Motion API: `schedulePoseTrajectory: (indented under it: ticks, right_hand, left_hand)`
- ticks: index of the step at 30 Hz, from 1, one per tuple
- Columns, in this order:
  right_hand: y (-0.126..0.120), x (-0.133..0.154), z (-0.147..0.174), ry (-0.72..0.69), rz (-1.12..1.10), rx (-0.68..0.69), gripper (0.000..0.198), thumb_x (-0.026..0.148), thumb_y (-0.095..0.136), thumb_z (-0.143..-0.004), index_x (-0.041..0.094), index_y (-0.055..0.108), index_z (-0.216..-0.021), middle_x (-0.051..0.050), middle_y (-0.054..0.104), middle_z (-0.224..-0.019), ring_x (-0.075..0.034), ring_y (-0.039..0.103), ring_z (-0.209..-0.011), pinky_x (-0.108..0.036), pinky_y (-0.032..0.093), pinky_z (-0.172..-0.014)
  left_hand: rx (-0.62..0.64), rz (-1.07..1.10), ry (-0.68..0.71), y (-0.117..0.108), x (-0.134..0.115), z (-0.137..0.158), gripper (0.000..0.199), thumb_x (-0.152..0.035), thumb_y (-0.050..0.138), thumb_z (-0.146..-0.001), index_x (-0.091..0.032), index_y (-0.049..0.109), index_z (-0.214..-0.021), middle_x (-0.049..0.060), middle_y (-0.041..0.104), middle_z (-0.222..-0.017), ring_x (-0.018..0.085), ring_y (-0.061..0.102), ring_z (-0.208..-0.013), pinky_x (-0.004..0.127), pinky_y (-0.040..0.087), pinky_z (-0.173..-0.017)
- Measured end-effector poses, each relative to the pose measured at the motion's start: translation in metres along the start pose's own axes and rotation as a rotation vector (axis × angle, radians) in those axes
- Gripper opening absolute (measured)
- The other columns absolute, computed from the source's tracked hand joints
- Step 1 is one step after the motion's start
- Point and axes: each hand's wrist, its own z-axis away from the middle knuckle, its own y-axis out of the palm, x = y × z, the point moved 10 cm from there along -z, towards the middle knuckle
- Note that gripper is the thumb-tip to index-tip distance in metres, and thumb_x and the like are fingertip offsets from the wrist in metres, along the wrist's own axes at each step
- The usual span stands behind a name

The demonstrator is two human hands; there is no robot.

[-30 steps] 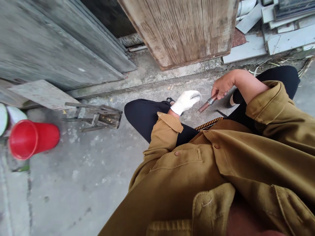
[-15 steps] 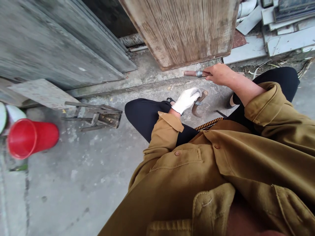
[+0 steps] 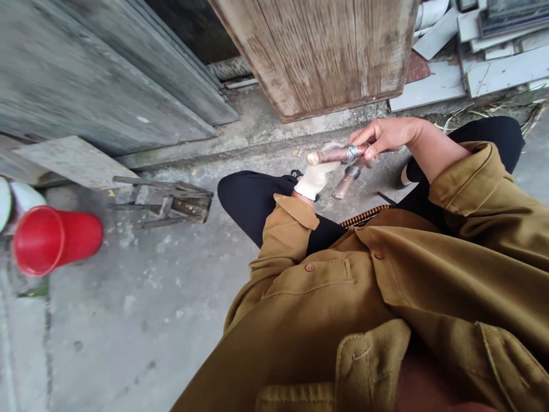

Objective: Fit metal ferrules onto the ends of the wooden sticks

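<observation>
My right hand [image 3: 386, 137], bare, is closed round a reddish-brown wooden stick [image 3: 328, 156] with silvery wire bound about it near my fingers. The stick points left and crosses in front of my left hand [image 3: 312, 182], which wears a white glove. Just below it slants a second wooden stick [image 3: 344, 186], also wire-bound, its top close under my right fingers. My left hand seems closed on this second stick. The glove's fingertips are blurred and partly covered by the first stick.
A weathered wooden panel [image 3: 317, 57] stands ahead beside a concrete ledge. White tiles [image 3: 506, 71] are stacked at the upper right. A small wooden stool [image 3: 171, 205] lies on its side to the left, and a red bucket [image 3: 81, 234] lies farther left.
My right hand has turned and brought its stick down, from above my left hand to across it. The second stick has swung, its lower end now pointing down-left.
</observation>
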Motion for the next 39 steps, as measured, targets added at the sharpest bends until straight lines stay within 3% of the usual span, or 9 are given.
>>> schedulePoseTrajectory:
  ticks: [3, 8, 11, 17, 23, 28, 33, 36, 39]
  right_hand:
    - [0.000, 0.003, -0.002, -0.120, -0.220, -0.045, 0.054, 0.061, 0.094, -0.079, 0.016, 0.075, -0.102, -0.002, 0.067, -0.089, -0.013, 0.059, -0.080, -0.023, 0.047, -0.067]
    - [-0.019, 0.004, -0.006, -0.311, -0.576, -0.318, 0.063, 0.059, 0.098, -0.074, 0.017, 0.070, -0.110, -0.006, 0.074, -0.101, -0.011, 0.058, -0.073, -0.021, 0.043, -0.057]
    - [-0.011, 0.008, -0.012, -0.341, -0.628, -0.305, 0.059, 0.056, 0.100, -0.074, 0.017, 0.069, -0.107, -0.007, 0.075, -0.105, -0.012, 0.061, -0.077, -0.020, 0.044, -0.056]
    - [-0.017, -0.001, -0.016, -0.289, -0.724, -0.371, 0.061, 0.049, 0.103, -0.071, 0.016, 0.069, -0.109, -0.005, 0.076, -0.103, -0.011, 0.065, -0.079, -0.018, 0.046, -0.053]
    - [-0.003, -0.016, -0.027, -0.118, -0.709, -0.278, 0.050, 0.049, 0.098, -0.081, 0.017, 0.064, -0.099, 0.002, 0.065, -0.075, -0.011, 0.067, -0.073, -0.017, 0.042, -0.051]
    - [0.011, -0.010, -0.030, -0.109, -0.641, -0.209, 0.053, 0.055, 0.096, -0.081, 0.017, 0.062, -0.093, 0.004, 0.061, -0.069, -0.010, 0.062, -0.066, -0.017, 0.039, -0.049]
    - [0.020, 0.008, -0.020, -0.156, -0.435, -0.087, 0.055, 0.061, 0.095, -0.080, 0.015, 0.067, -0.093, 0.002, 0.067, -0.074, -0.007, 0.052, -0.059, -0.019, 0.038, -0.052]
    - [0.031, 0.014, -0.018, -0.156, -0.281, 0.015, 0.048, 0.056, 0.091, -0.085, 0.014, 0.072, -0.095, 0.001, 0.070, -0.076, -0.007, 0.052, -0.062, -0.019, 0.038, -0.055]
    - [0.035, 0.009, -0.021, -0.100, -0.189, 0.014, 0.038, 0.050, 0.088, -0.089, 0.015, 0.074, -0.096, 0.001, 0.071, -0.077, -0.008, 0.054, -0.066, -0.020, 0.038, -0.057]
  left_hand:
    - [0.036, 0.122, 0.013, 0.013, -0.001, 0.001, 0.039, -0.057, 0.077, -0.094, -0.023, 0.075, -0.112, 0.011, 0.078, -0.125, 0.032, 0.072, -0.127, 0.053, 0.055, -0.117]
    - [-0.066, 0.126, -0.041, 0.012, 0.015, -0.001, 0.049, -0.051, 0.083, -0.088, -0.024, 0.070, -0.127, 0.012, 0.075, -0.130, 0.032, 0.070, -0.130, 0.051, 0.057, -0.113]
    - [-0.099, 0.096, -0.033, 0.009, 0.020, -0.001, 0.062, -0.058, 0.084, -0.088, -0.027, 0.064, -0.138, 0.011, 0.072, -0.134, 0.033, 0.066, -0.138, 0.050, 0.055, -0.114]
    - [-0.224, 0.169, -0.062, -0.004, 0.024, 0.002, 0.056, -0.067, 0.071, -0.100, -0.031, 0.062, -0.142, 0.008, 0.070, -0.126, 0.028, 0.071, -0.128, 0.046, 0.061, -0.106]
    - [-0.227, 0.235, -0.100, -0.006, 0.010, 0.008, 0.057, -0.070, 0.068, -0.102, -0.030, 0.062, -0.141, 0.007, 0.071, -0.122, 0.028, 0.075, -0.123, 0.046, 0.064, -0.101]
    - [-0.281, 0.213, -0.095, -0.019, 0.006, 0.005, 0.051, -0.073, 0.057, -0.106, -0.029, 0.067, -0.129, 0.007, 0.074, -0.118, 0.027, 0.075, -0.124, 0.048, 0.064, -0.101]
    - [-0.434, 0.269, -0.182, -0.052, 0.055, -0.005, 0.049, -0.067, 0.062, -0.105, -0.020, 0.071, -0.113, 0.011, 0.077, -0.109, 0.026, 0.074, -0.118, 0.045, 0.063, -0.102]
    - [-0.402, 0.299, -0.291, -0.047, 0.089, -0.007, 0.042, -0.059, 0.066, -0.103, -0.018, 0.071, -0.110, 0.012, 0.078, -0.105, 0.027, 0.076, -0.111, 0.046, 0.063, -0.097]
    - [-0.411, 0.221, -0.320, -0.042, 0.095, -0.005, 0.037, -0.056, 0.065, -0.101, -0.021, 0.071, -0.113, 0.011, 0.077, -0.108, 0.027, 0.076, -0.110, 0.046, 0.063, -0.097]
